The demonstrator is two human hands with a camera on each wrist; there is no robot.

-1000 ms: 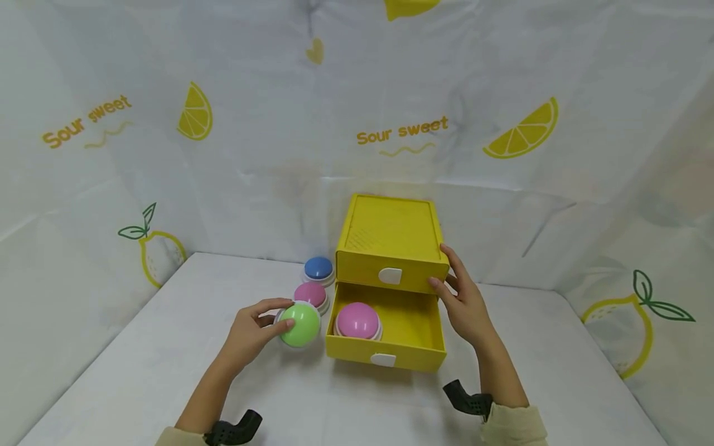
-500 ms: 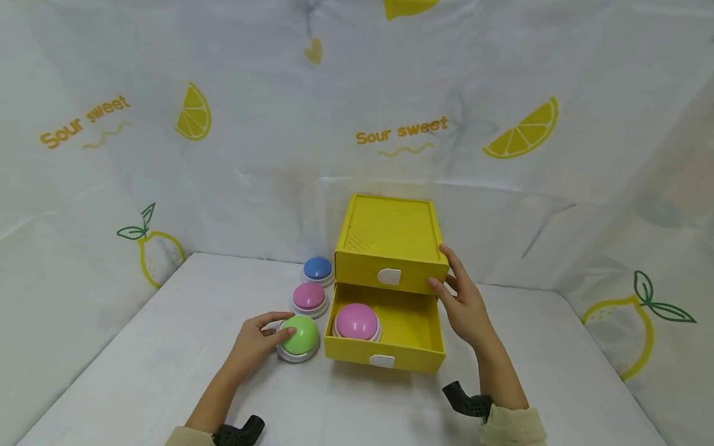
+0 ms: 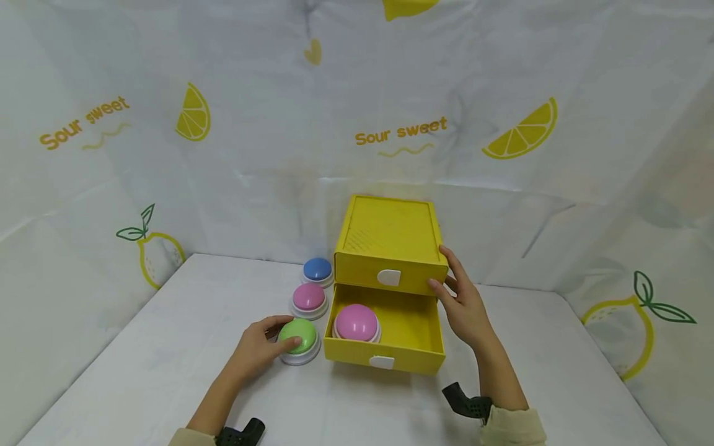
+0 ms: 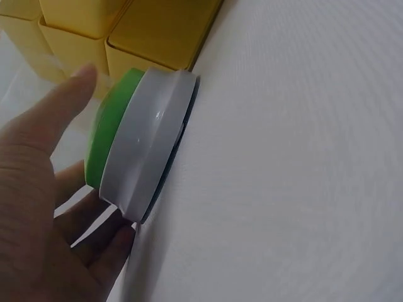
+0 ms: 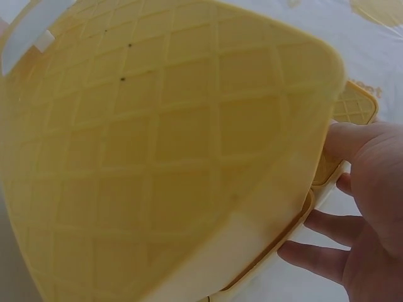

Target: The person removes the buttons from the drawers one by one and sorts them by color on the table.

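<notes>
A push button with a green dome and white base [image 3: 297, 338] rests flat on the white table. My left hand [image 3: 258, 348] is around its left side. In the left wrist view the thumb [image 4: 75, 94] stands slightly off the green dome [image 4: 113, 129], while the fingers reach the base's lower side. My right hand [image 3: 467, 310] holds the front right corner of a yellow drawer box [image 3: 393, 232], thumb on the upper drawer's front and fingers along the side. The lower drawer [image 3: 409, 322] is pulled out, with a pink-domed button [image 3: 357, 322] at its left.
Behind the green button, along the box's left side, stand a smaller-looking pink button [image 3: 308, 298] and a blue button [image 3: 317, 270]. White tabs serve as handles on both drawers. A lemon-printed white cloth [image 3: 268, 155] hangs behind the table.
My left hand has lowered the green button from a tilted hold onto the table, and its thumb has loosened. The right hand and the drawer box have stayed in place.
</notes>
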